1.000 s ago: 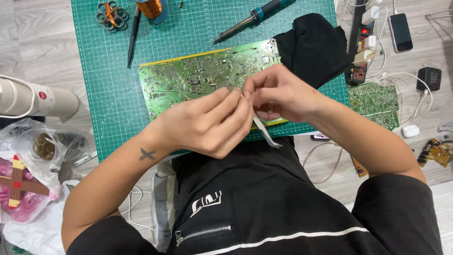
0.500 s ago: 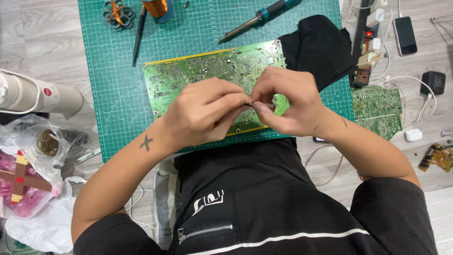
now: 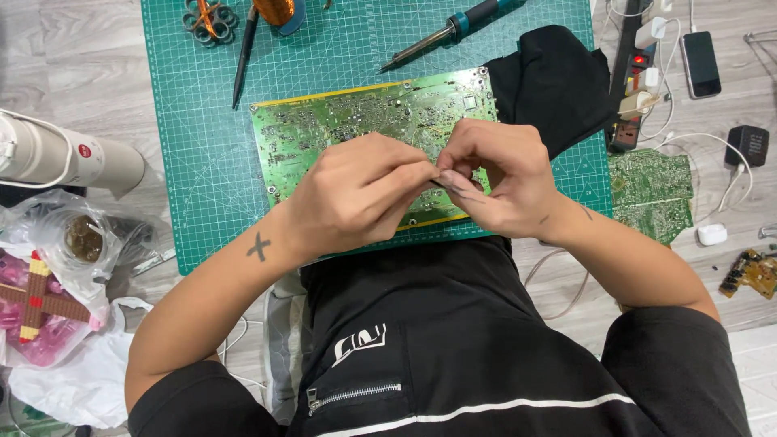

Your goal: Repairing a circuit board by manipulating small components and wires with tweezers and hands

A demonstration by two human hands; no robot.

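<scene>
Both hands, left hand (image 3: 356,198) and right hand (image 3: 494,178), pinch one small dark item (too hidden to identify) above the green circuit board (image 3: 340,125). Clear plastic bags (image 3: 57,267) lie far left.

A dark phone screen (image 3: 701,63) lies top right; clear plastic bags (image 3: 57,267) left.

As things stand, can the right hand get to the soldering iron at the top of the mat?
Probably yes. The soldering iron lies bare on the green mat, beyond the circuit board, with nothing over it. But the right hand is pinched together with the left hand and would need to let go.
</scene>
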